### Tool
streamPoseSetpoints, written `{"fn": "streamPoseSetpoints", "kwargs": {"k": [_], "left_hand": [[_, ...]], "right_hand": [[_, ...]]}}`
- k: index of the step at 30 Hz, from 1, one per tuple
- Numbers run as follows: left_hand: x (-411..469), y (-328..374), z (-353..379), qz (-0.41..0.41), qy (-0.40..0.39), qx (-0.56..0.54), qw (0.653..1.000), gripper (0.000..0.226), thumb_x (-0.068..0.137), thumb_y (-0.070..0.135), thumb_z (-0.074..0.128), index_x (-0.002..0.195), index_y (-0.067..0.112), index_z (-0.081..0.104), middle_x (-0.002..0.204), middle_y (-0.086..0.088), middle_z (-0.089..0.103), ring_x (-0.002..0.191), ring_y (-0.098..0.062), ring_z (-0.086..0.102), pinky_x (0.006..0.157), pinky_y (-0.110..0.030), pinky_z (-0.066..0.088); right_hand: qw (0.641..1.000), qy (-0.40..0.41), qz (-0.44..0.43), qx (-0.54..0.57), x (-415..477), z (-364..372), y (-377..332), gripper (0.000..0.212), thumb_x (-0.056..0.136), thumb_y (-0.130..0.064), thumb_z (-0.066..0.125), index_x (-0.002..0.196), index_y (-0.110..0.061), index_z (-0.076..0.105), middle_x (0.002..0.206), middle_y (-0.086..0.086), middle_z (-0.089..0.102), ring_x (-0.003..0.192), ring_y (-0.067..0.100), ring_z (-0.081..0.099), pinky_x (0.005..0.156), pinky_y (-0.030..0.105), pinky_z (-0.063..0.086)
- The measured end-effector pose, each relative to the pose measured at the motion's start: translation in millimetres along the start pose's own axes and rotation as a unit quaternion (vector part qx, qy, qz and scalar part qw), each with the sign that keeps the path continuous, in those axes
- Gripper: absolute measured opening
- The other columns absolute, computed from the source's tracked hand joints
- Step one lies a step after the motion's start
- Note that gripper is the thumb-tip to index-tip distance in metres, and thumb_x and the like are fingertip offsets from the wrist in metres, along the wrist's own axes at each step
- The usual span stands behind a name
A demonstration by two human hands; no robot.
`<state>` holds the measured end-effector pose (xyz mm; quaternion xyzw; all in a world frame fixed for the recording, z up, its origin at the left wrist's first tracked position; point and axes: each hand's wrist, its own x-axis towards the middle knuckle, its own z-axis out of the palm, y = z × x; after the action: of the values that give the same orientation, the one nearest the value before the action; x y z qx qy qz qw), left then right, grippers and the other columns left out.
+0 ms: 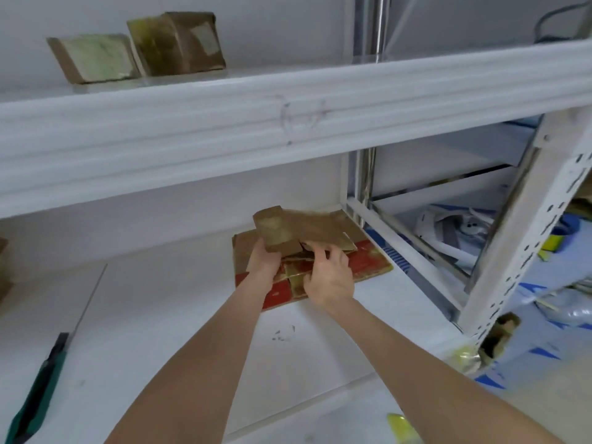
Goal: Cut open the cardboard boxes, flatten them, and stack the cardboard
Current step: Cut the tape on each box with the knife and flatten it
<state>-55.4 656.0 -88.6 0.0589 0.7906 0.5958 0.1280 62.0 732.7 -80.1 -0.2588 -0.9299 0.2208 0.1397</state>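
Both hands are on one flattened piece [301,230], held over the stack [365,262] at the back right of the lower shelf [160,299].

- Left hand [264,261]: clamped round the piece's near-left corner, thumb on top.
- Right hand [330,278]: fingers [320,251] bent, tips at the near edge. Can't tell whether they pinch it or just press.
- Key relation: the piece lies at 12 o'clock from both hands, long axis roughly 9-to-3 and about in line with the stack's. The left corner is lifted and the right end is lower, on or just above the stack.
- Judgement: the step is stacking, so lower the left corner and square the edges. The left hand carries the load and the right only steers.
- Risk: the loose flaps under the right palm could keep it from lying flat.
- Still to do: two boxes [93,57] [177,43] stand uncut on the upper shelf [224,123] at 11 o'clock. The knife [41,386] lies at 8 o'clock, well apart from both hands.
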Motion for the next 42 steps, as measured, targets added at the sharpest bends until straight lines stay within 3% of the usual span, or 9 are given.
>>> {"fn": "streamPoseSetpoints", "kwargs": {"k": [3, 5, 8, 12, 24, 34, 37, 42], "left_hand": [[-1, -10, -7, 0.058, -0.011, 0.265, 0.962, 0.045, 0.095, 0.018, 0.05, 0.14, 0.017, 0.041, 0.135, -0.015, 0.052, 0.119, -0.032, 0.052, 0.096, -0.036, 0.047], [-13, -16, -19, 0.089, -0.01, 0.371, 0.924, 0.055, 0.095, 0.018, 0.047, 0.147, 0.015, 0.03, 0.147, -0.014, 0.036, 0.133, -0.032, 0.038, 0.101, -0.039, 0.041], [-44, -23, -46, 0.119, 0.01, 0.465, 0.877, 0.064, 0.091, 0.02, 0.052, 0.149, 0.02, 0.025, 0.152, -0.012, 0.024, 0.135, -0.031, 0.034, 0.102, -0.043, 0.041], [-84, -32, -95, 0.093, 0.035, 0.548, 0.831, 0.073, 0.089, 0.021, 0.059, 0.15, 0.017, 0.019, 0.159, -0.01, 0.008, 0.143, -0.027, 0.021, 0.106, -0.038, 0.035], [-190, -81, -299, 0.019, 0.141, 0.555, 0.82, 0.071, 0.09, 0.026, 0.058, 0.15, 0.017, 0.02, 0.157, -0.007, 0.012, 0.139, -0.026, 0.03, 0.104, -0.034, 0.036], [-261, -156, -510, 0.019, 0.154, 0.549, 0.821, 0.07, 0.092, 0.023, 0.056, 0.15, 0.018, 0.019, 0.158, -0.006, 0.012, 0.138, -0.027, 0.032, 0.104, -0.035, 0.037], [-269, -164, -554, 0.062, 0.193, 0.518, 0.831, 0.064, 0.092, 0.019, 0.054, 0.149, 0.018, 0.024, 0.155, -0.005, 0.02, 0.131, -0.027, 0.04, 0.099, -0.036, 0.041], [-270, -168, -607, 0.191, 0.325, 0.477, 0.794, 0.055, 0.085, 0.012, 0.057, 0.138, 0.009, 0.044, 0.135, -0.008, 0.048, 0.123, -0.025, 0.047, 0.099, -0.037, 0.043]], "right_hand": [[1.0, -0.027, -0.005, -0.008, 5, 6, -4, 0.064, 0.091, -0.023, 0.057, 0.147, -0.021, 0.026, 0.149, 0.014, 0.025, 0.137, 0.031, 0.024, 0.106, 0.04, 0.032], [0.999, -0.039, -0.014, -0.014, 5, 10, -9, 0.065, 0.091, -0.023, 0.057, 0.147, -0.019, 0.025, 0.149, 0.014, 0.025, 0.138, 0.032, 0.022, 0.106, 0.041, 0.033], [0.998, -0.05, -0.045, -0.019, -2, 21, -24, 0.066, 0.09, -0.021, 0.057, 0.147, -0.018, 0.025, 0.15, 0.015, 0.023, 0.139, 0.034, 0.02, 0.107, 0.042, 0.033], [0.992, -0.082, -0.091, -0.016, -23, 40, -60, 0.069, 0.088, -0.021, 0.059, 0.148, -0.019, 0.024, 0.151, 0.015, 0.022, 0.139, 0.034, 0.021, 0.108, 0.042, 0.032], [0.964, -0.132, -0.229, 0.018, -146, 105, -238, 0.067, 0.09, -0.024, 0.056, 0.148, -0.021, 0.024, 0.155, 0.011, 0.016, 0.143, 0.028, 0.014, 0.108, 0.037, 0.029], [0.953, -0.166, -0.253, 0.005, -280, 191, -415, 0.066, 0.093, -0.025, 0.055, 0.15, -0.022, 0.022, 0.156, 0.01, 0.015, 0.143, 0.028, 0.016, 0.109, 0.037, 0.03], [0.95, -0.171, -0.262, 0.011, -298, 204, -453, 0.066, 0.094, -0.031, 0.056, 0.15, -0.023, 0.022, 0.156, 0.009, 0.017, 0.143, 0.027, 0.018, 0.109, 0.038, 0.031], [0.928, -0.213, -0.293, 0.08, -305, 227, -507, 0.075, 0.087, -0.051, 0.06, 0.149, -0.025, 0.026, 0.153, 0.005, 0.022, 0.138, 0.025, 0.028, 0.105, 0.04, 0.038]]}}
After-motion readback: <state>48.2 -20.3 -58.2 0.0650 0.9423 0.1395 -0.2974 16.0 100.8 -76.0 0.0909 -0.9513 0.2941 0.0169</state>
